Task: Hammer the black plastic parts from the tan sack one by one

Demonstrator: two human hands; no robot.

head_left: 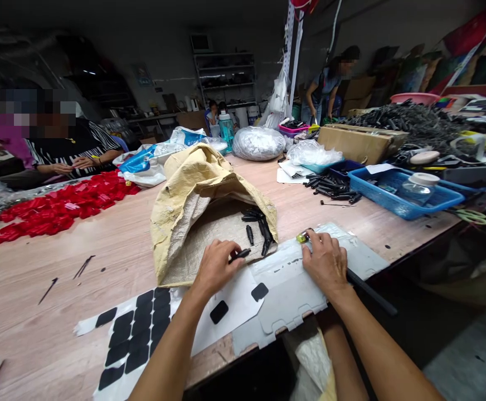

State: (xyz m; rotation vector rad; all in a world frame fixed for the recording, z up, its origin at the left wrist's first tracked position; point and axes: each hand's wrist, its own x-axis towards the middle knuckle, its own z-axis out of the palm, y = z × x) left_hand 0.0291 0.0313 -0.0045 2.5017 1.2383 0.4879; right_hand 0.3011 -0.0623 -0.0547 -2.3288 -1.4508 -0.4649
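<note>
My left hand (218,266) pinches a small black plastic part (241,254) at the mouth of a tan woven sack (193,206). Several more black parts (259,225) lie inside the sack's opening. My right hand (325,260) rests, fingers curled, on a grey flat sheet (293,289) and holds a small yellow-green object (302,237) at its fingertips. A white backing sheet with black adhesive pads (138,328) lies near the table's front edge, under my left forearm.
Red pieces (59,209) are heaped at the left, where seated people work. A blue tray (397,192) with a jar, loose black parts (330,186), a cardboard box (360,142) and plastic bags (259,143) sit at the back right. Another person stands far behind.
</note>
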